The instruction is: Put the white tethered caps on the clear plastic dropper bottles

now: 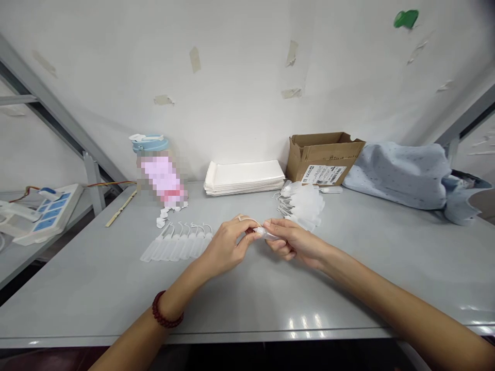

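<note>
Hands (227,241) in narrow pinch on slim translucent tube (269,235) over smooth grey table (240,301)

A small translucent bottle (271,236) is being held between the left hand (228,241) and the right hand (296,241); its clear body is pointing rightward, partly hidden by fingers; its thin pale tube (248,219) is curving leftward.

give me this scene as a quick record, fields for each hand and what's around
left hand: pinching the small clear bottle near its white end
right hand: gripping the same bottle's body
bottle row: lying left of the hands
bottle pile: in front of the cardboard box
white stack: left of the box
blue cloth: right of the box
</note>
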Available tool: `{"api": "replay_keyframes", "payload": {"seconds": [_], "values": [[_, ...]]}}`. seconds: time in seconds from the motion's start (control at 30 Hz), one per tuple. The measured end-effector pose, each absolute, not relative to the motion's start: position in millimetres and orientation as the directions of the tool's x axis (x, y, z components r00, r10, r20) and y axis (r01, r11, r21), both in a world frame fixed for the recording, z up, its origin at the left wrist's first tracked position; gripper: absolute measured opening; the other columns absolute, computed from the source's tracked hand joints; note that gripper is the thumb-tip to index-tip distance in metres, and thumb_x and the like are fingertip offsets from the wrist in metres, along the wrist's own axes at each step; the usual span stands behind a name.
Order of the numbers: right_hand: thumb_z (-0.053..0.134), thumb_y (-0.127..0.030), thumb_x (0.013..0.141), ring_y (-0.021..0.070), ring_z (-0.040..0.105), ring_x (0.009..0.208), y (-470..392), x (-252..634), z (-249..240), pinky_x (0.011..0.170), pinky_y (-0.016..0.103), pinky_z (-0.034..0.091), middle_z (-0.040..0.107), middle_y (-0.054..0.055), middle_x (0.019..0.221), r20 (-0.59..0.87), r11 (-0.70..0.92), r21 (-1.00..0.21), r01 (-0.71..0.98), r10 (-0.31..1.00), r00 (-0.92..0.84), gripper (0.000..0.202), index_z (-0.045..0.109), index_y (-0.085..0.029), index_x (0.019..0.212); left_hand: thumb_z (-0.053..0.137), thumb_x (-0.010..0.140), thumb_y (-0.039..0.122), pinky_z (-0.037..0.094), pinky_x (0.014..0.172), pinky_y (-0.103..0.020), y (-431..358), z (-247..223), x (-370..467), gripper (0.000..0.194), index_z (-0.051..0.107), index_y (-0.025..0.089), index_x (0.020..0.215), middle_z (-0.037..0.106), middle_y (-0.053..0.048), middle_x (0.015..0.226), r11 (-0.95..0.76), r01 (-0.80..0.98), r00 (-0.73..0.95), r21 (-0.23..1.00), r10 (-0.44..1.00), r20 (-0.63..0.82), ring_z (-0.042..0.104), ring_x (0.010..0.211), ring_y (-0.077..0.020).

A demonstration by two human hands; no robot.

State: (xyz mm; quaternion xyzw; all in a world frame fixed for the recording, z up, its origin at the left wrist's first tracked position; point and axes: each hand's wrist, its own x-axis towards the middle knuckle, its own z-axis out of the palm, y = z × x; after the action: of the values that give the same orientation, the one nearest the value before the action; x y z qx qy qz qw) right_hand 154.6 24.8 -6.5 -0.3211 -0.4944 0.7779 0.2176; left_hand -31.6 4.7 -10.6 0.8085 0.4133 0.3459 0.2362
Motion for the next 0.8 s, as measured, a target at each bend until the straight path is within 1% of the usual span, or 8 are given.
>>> {"api": "replay_keyframes", "payload": {"seconds": [0.13,0.27,0.33,0.4,0.5,0.6,0.67,0.8], "values": [[0.049,-0.046,0.088,0.0048,0.01,0.045,24.9,154.9,-4.0,0.042,0.019,0.008,0.026,-0.01,0.053,-0.293,-0.412,-0.911,-0.016,0.673,-0.679,0.033,0.034,-0.021,0.074,0.048,0.088,0.018,0.042,0.073,-0.028,4.7,-10.7,-31.4,0.012,0.06,0.017,0.087,0.061,-0.004,0.079,-0.56,0.495,0.406,0.664,0.825,0.393,0.054,0.079,-0.0167],[0.05,-0.045,0.087,0.0046,0.017,0.046,25.1,154.4,-2.2,0.044,0.018,0.017,0.034,-0.009,0.057,-0.281,-0.38,-0.925,-0.013,0.704,-0.653,0.029,0.034,-0.022,0.079,0.05,0.088,0.022,0.042,0.076,-0.027,5.7,-8.0,-33.5,0.013,0.061,0.018,0.091,0.063,-0.004,0.084,-0.519,0.501,0.384,0.693,0.851,0.359,0.054,0.081,-0.0162],[0.052,-0.046,0.085,0.0055,0.025,0.046,25.4,154.1,-2.9,0.045,0.019,0.023,0.04,-0.008,0.059,-0.232,-0.282,-0.959,0.02,0.742,-0.629,0.029,0.035,-0.022,0.083,0.051,0.087,0.024,0.042,0.076,-0.027,6.3,-6.3,-35.3,0.013,0.062,0.018,0.091,0.064,-0.004,0.086,-0.492,0.507,0.375,0.707,0.865,0.333,0.055,0.082,-0.0162],[0.056,-0.047,0.082,0.0077,0.035,0.049,25.5,153.6,-4.0,0.046,0.02,0.028,0.047,-0.006,0.064,-0.134,-0.097,-0.991,0.095,0.814,-0.566,0.031,0.037,-0.023,0.089,0.053,0.086,0.027,0.043,0.076,-0.027,6.9,-4.7,-37.0,0.013,0.062,0.018,0.089,0.065,-0.003,0.087,-0.454,0.513,0.356,0.729,0.885,0.301,0.055,0.081,-0.0161],[0.055,-0.045,0.083,0.0103,0.045,0.056,24.2,152.6,-4.9,0.05,0.023,0.033,0.053,-0.002,0.072,0.009,0.138,-0.962,0.236,0.879,-0.477,0.031,0.043,-0.021,0.098,0.053,0.086,0.03,0.043,0.075,-0.027,8.0,-2.7,-38.9,0.015,0.062,0.018,0.089,0.065,-0.003,0.088,-0.386,0.518,0.317,0.763,0.915,0.248,0.056,0.082,-0.0159],[0.05,-0.04,0.086,0.0116,0.048,0.058,22.2,151.5,-5.1,0.054,0.025,0.035,0.054,-0.001,0.071,0.071,0.234,-0.922,0.309,0.885,-0.46,0.025,0.051,-0.018,0.098,0.053,0.086,0.029,0.043,0.075,-0.027,9.1,-1.7,-39.8,0.015,0.063,0.018,0.089,0.065,-0.002,0.087,-0.376,0.518,0.298,0.768,0.921,0.25,0.057,0.081,-0.0157],[0.048,-0.038,0.087,0.0117,0.045,0.057,21.2,151.2,-5.4,0.054,0.025,0.034,0.051,-0.002,0.066,0.099,0.281,-0.897,0.341,0.88,-0.464,0.024,0.056,-0.017,0.097,0.053,0.087,0.028,0.043,0.075,-0.027,9.3,-2.1,-40.0,0.014,0.063,0.018,0.088,0.065,-0.002,0.083,-0.407,0.52,0.301,0.751,0.91,0.285,0.056,0.079,-0.0153],[0.046,-0.037,0.089,0.0113,0.039,0.055,21.2,151.5,-7.3,0.053,0.025,0.028,0.044,-0.003,0.06,0.093,0.293,-0.883,0.368,0.875,-0.475,0.027,0.062,-0.016,0.091,0.05,0.088,0.022,0.043,0.073,-0.028,8.4,-5.9,-39.9,0.012,0.061,0.017,0.085,0.062,-0.003,0.079,-0.508,0.558,0.352,0.656,0.861,0.367,0.055,0.078,-0.016]]}}
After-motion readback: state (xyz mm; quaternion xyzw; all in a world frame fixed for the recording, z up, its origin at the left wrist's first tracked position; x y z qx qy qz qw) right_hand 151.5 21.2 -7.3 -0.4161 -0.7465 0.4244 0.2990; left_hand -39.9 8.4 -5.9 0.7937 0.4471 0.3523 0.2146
